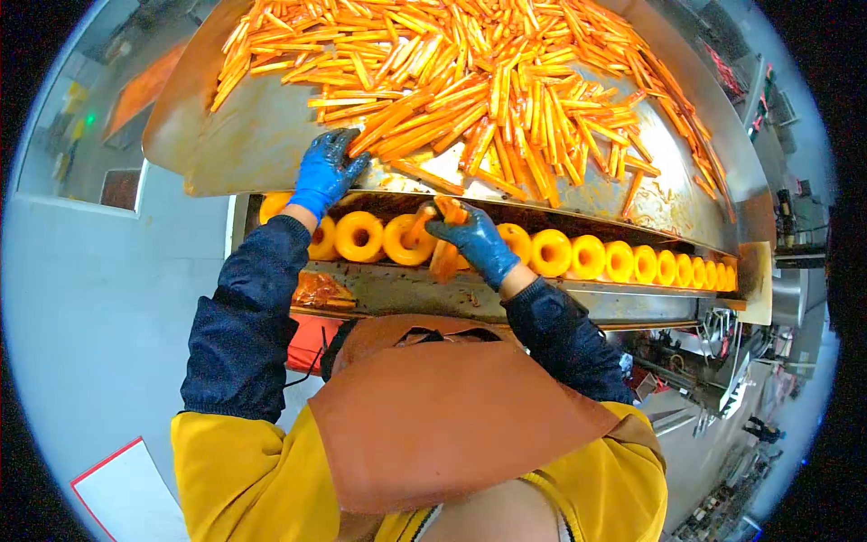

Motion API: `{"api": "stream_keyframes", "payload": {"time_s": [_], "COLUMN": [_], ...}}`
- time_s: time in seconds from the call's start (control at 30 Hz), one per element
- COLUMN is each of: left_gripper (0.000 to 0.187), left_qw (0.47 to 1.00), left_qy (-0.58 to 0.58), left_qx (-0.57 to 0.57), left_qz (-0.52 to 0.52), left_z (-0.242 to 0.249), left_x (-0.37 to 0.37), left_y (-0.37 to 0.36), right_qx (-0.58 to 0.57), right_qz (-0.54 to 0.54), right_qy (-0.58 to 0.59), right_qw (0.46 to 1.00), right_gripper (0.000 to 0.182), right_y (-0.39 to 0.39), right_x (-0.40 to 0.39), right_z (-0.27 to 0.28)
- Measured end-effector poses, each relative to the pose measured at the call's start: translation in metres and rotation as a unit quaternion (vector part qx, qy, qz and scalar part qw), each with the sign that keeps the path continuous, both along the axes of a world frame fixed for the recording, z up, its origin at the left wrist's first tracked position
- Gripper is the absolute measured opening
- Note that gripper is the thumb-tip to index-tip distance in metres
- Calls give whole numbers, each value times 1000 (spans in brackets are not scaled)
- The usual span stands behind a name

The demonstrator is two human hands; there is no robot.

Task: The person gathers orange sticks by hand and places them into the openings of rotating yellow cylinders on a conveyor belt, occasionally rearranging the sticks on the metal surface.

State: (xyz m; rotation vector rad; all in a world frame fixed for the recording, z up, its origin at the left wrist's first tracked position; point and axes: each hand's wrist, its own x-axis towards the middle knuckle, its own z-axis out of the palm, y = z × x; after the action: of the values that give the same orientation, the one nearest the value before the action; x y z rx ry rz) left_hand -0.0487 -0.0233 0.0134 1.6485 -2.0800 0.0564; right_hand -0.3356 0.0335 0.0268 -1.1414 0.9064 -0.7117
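Orange sticks [506, 99] lie heaped on a metal tray [208, 135] at the top. My left hand [330, 169], in a blue glove, rests at the tray's near edge with its fingertips against the left end of the heap; whether it grips any stick is unclear. My right hand [474, 237], in a wet blue glove, is closed around a few orange sticks [444, 257] held over the row of yellow cups. One yellow cup [408, 239] beside that hand has sticks in its opening. Other yellow cups [551, 253] stand in line to the right.
A metal ledge [433, 298] runs below the cups, with a bag of reddish pieces [321, 291] on its left part. A pale plate [757, 280] stands at the row's right end. Machinery [713, 361] is at the right, and a red-edged white panel [126, 492] lies lower left.
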Motion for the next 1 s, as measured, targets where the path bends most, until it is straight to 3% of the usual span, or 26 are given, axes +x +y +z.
{"api": "stream_keyframes", "payload": {"time_s": [0.07,0.1,0.27,0.33,0.37,0.47,0.53,0.6,0.67,0.73,0.77,0.8,0.87,0.9,0.93,1.0], "left_gripper": [44,46,45,44,44,45,45,47,47,46,46,46,45,45,45,45], "left_qw": [1000,999,999,999,999,999,999,999,999,999,999,999,999,999,998,998], "left_qy": [11,29,23,38,32,21,34,37,38,38,36,34,32,31,33,32], "left_qx": [0,38,21,11,8,-17,-21,28,25,21,21,21,25,29,32,37], "left_qz": [8,14,16,12,15,20,19,23,22,21,24,27,31,34,37,26], "left_z": [4,10,3,4,1,1,0,2,1,1,2,3,6,7,6,6], "left_x": [-2,-4,-1,-2,-2,-1,-1,-1,-1,0,0,-1,-2,-2,-3,-1], "left_y": [2,3,0,1,0,0,3,2,3,2,3,3,3,5,6,2], "right_qx": [-45,-98,-164,-187,-282,-210,-221,-146,-185,-295,-318,-318,-171,-62,-59,-280], "right_qz": [-57,-120,-189,-86,-52,-71,-75,-105,-120,-61,35,35,101,52,55,-185], "right_qy": [129,72,7,53,144,169,176,76,102,202,306,305,387,273,275,150], "right_qw": [989,985,968,977,947,960,956,981,970,932,897,897,901,959,958,930], "right_gripper": [21,28,40,46,49,49,46,45,44,42,39,39,36,30,30,23], "right_y": [3,2,-2,5,7,14,9,9,-1,-6,-6,-5,-5,-6,-8,-12], "right_x": [3,10,55,70,68,62,57,58,60,62,57,51,39,38,40,62], "right_z": [-8,-12,-10,-21,-9,4,-12,23,-3,-9,7,10,11,6,4,18]}}
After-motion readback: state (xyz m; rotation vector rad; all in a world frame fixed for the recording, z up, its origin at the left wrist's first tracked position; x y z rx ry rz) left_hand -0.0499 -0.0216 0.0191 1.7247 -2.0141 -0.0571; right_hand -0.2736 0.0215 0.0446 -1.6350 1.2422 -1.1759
